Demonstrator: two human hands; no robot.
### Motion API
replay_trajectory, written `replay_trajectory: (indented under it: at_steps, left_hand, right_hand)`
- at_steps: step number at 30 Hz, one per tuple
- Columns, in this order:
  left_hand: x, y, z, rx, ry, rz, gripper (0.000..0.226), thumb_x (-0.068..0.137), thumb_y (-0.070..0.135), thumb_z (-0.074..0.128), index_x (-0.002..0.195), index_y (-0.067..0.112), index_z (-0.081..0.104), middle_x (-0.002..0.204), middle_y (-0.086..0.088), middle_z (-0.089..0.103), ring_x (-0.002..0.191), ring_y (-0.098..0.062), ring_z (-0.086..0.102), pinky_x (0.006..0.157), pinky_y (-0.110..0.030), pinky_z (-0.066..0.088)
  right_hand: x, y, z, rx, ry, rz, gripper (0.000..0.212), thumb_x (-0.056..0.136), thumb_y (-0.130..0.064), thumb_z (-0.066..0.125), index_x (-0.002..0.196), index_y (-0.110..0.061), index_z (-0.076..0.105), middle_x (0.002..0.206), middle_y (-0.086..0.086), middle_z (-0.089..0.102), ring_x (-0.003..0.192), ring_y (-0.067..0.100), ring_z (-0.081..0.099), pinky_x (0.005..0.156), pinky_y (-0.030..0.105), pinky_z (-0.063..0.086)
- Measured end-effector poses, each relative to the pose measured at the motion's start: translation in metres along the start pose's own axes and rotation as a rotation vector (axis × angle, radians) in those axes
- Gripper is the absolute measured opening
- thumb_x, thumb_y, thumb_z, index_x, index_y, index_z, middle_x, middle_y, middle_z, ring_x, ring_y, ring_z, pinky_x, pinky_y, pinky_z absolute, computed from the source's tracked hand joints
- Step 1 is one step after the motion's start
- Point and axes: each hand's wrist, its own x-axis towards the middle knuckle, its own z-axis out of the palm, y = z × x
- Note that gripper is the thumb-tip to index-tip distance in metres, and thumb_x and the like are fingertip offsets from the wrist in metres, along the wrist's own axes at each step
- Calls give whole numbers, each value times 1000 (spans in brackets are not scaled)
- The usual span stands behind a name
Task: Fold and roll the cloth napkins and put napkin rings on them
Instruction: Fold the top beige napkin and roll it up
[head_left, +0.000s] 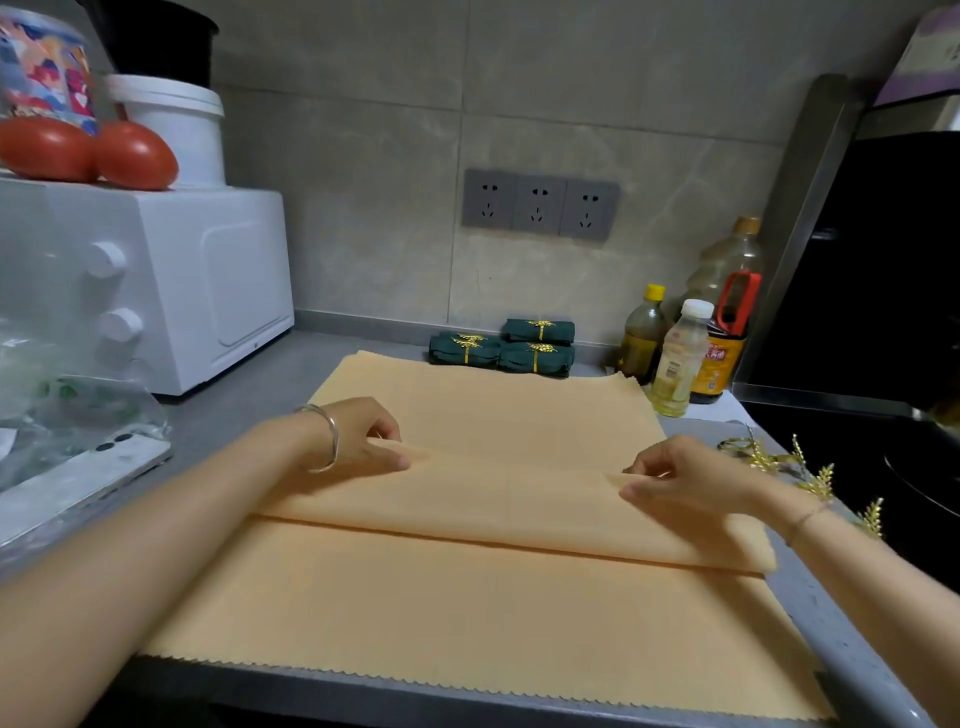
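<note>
Could end with a slanted crease if tugged harder at one end, or drag the whole sheet toward the counter (244, 395) edge. Pinched at both ends of a raised fold: fingers of the left hand (358, 441) and the right hand (685, 480) curled onto the orange napkin (467, 597). Lies spread flat on the counter, thin, smooth, zigzag-hemmed, one straight fold line across its middle, loose gold napkin rings (763, 457) near the right wrist

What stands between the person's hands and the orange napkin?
Nothing visible. The left hand and right hand already pinch a raised fold of the orange napkin; the gold napkin rings lie unblocked beside the right wrist.
</note>
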Motion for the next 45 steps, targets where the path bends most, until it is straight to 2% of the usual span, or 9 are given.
replay_trajectory:
  at_steps: [4, 10, 17, 21, 25, 27, 32, 39, 45]
  left_hand:
    - [18, -10, 16, -61, 61, 3, 30, 83, 35, 66, 61, 19, 52, 98, 16, 67, 105, -8, 62, 93, -35, 48]
    - [28, -10, 21, 44, 144, 1, 32, 86, 34, 63, 63, 20, 46, 81, 8, 62, 82, -19, 54, 77, -33, 44]
    - [33, -7, 28, 45, 226, -93, 22, 81, 36, 65, 65, 27, 53, 95, 13, 66, 94, -12, 59, 86, -37, 49]
    - [31, 4, 29, 143, 222, -109, 8, 85, 31, 60, 93, 30, 58, 109, 12, 63, 100, -12, 57, 87, -29, 47]
    - [43, 34, 49, 258, 76, -16, 59, 89, 5, 40, 139, 36, 36, 137, 2, 49, 125, -24, 46, 103, -33, 37]
    - [47, 57, 65, 220, -7, 44, 56, 95, 14, 36, 146, 34, 26, 152, 0, 32, 138, -24, 31, 113, -37, 25]
    - [44, 92, 94, 252, -67, -58, 53, 100, 45, 13, 150, 31, 2, 159, 8, -4, 146, -18, -6, 117, -47, -7]
    - [40, 94, 102, 247, 2, -101, 53, 100, 43, 10, 151, 30, 0, 159, 10, -6, 146, -17, -8, 116, -46, -8]
    - [39, 94, 104, 240, 37, -104, 52, 101, 38, 9, 151, 29, 1, 159, 10, -5, 146, -16, -7, 117, -46, -7]
  right_hand:
    - [20, 18, 17, -8, 107, -41, 15, 87, -27, 66, 75, -19, 67, 106, -14, 68, 95, -13, 57, 74, 1, 41]
    - [30, 26, 29, -46, 191, -61, 16, 86, -30, 66, 72, -24, 63, 101, -16, 68, 95, 2, 62, 82, 21, 48]
    - [33, 29, 38, -37, 306, -34, 11, 84, -32, 69, 75, -34, 64, 84, -16, 68, 82, 1, 60, 77, 28, 49]
    - [36, 28, 38, -42, 306, -1, 5, 84, -29, 69, 80, -31, 66, 86, -15, 66, 88, 5, 59, 80, 32, 50]
    - [39, 24, 40, -33, 279, 7, 14, 87, -20, 64, 96, -32, 64, 97, -11, 65, 96, 7, 58, 84, 28, 48]
    - [41, 19, 41, -55, 266, 12, 21, 90, -18, 59, 106, -29, 66, 103, -10, 63, 98, 8, 57, 86, 25, 46]
    - [42, 10, 45, -128, 278, 40, 25, 93, -16, 51, 111, -23, 68, 109, -5, 62, 106, 14, 56, 88, 26, 44]
    - [47, 1, 50, -109, 351, 135, 15, 91, -20, 57, 98, -22, 70, 103, -3, 65, 100, 16, 59, 80, 27, 46]
    - [64, -51, 82, -24, 297, 53, 31, 98, -21, 41, 119, -15, 63, 125, 3, 62, 117, 23, 54, 98, 31, 41]
